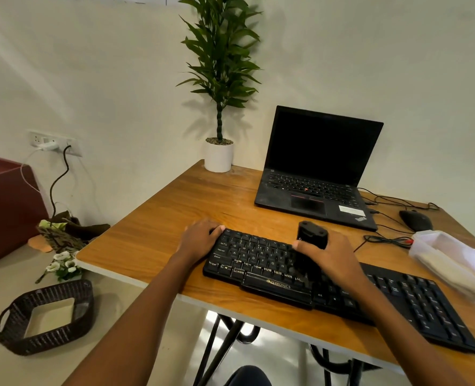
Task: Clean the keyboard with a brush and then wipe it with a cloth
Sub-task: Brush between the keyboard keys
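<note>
Brushing looks to be the step in hand. Our right hand point(331, 260) is wrapped around the black brush point(312, 234), handle standing up and bristles down on the middle keys of the keyboard point(258, 263). The keyboard lies across the lower middle of the frame on the wooden table point(175, 218). Our left hand point(200, 236) grips the keyboard's upper left corner, fingers curled over its edge.

To do this well, we judge that we should work in short strokes along each row. We should tilt the bristles into the gaps between keys and sweep crumbs towards one edge, not back over finished rows. The left hand should hold firm so the keyboard does not slide towards the table's near edge. The cloth we cannot pick out for certain; it may be in the plastic box point(439, 254) at the right of the frame.
</note>
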Motion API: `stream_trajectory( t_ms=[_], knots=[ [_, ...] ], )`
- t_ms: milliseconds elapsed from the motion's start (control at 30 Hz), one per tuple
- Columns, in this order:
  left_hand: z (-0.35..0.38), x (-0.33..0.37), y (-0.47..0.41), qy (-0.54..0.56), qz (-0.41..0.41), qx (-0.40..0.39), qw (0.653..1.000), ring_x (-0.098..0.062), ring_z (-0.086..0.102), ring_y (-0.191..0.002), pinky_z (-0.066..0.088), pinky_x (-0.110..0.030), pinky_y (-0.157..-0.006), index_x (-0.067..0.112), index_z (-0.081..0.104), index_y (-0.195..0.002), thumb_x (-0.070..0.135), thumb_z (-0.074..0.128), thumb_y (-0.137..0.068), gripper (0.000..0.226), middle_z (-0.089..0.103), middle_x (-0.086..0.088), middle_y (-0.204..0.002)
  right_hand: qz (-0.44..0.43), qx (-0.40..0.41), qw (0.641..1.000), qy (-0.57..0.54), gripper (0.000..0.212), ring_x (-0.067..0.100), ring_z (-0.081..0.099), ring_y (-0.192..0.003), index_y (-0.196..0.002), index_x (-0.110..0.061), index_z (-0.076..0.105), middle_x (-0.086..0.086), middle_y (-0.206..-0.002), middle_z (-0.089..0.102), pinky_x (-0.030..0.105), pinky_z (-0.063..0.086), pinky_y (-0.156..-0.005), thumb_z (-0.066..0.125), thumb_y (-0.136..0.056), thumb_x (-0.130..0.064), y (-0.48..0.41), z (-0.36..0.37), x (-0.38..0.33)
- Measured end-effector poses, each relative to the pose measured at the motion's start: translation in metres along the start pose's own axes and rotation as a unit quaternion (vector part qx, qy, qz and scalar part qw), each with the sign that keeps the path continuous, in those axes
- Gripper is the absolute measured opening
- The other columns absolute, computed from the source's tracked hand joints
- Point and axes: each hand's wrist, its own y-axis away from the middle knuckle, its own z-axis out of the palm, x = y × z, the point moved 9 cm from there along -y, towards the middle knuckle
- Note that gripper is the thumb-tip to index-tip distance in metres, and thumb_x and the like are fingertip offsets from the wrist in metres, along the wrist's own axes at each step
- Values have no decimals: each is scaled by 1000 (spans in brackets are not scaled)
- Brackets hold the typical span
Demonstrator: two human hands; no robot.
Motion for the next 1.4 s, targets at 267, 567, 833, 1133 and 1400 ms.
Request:
stream_trajectory(
  t_ms=[267, 567, 833, 1133, 1400],
  knots=[
    [-1, 0, 1, 6, 0, 7, 1000, -22, 49, -117, 28, -44, -105, 21, 64, -115, 38, 39, -99, 35, 59, 0, -121, -31, -12, 999, 10, 14, 15, 61, -70, -73, -22, 57, -1, -72, 62, 27, 49, -62, 69, -79, -26, 7, 2, -7],
    [0, 0, 0, 8, 3, 6, 1000, -22, 49, -115, 27, -45, -106, 21, 64, -114, 39, 39, -98, 35, 59, -1, -120, -12, -58, 998, -15, 50, 12, 62, -70, -77, -16, 60, 2, -76, 64, 18, 48, -62, 63, -57, -61, 4, -2, 3],
    [2, -3, -2, 13, 1, 1, 1000, -22, 50, -116, 30, -49, -105, 22, 64, -114, 41, 39, -98, 35, 60, 0, -120, -22, -81, 995, -54, 30, 6, 64, -68, -83, -13, 59, 4, -81, 65, 13, 48, -59, 65, -70, -39, 0, 8, 2],
    [4, -6, -4, -3, -7, -6, 1000, -22, 49, -116, 31, -47, -105, 23, 63, -118, 42, 38, -98, 37, 59, -1, -122, -28, -125, 990, -54, 31, 2, 61, -64, -81, -15, 56, 3, -79, 62, 12, 47, -58, 65, -70, -42, -1, 16, -1],
    [2, -3, -3, 1, -4, -5, 1000, -22, 48, -118, 28, -48, -107, 22, 63, -118, 40, 38, -98, 37, 58, -2, -123, -46, -137, 988, -61, 54, 15, 65, -68, -84, -8, 56, 16, -82, 64, 16, 47, -56, 72, -65, -56, -4, 20, -2]
  ],
)
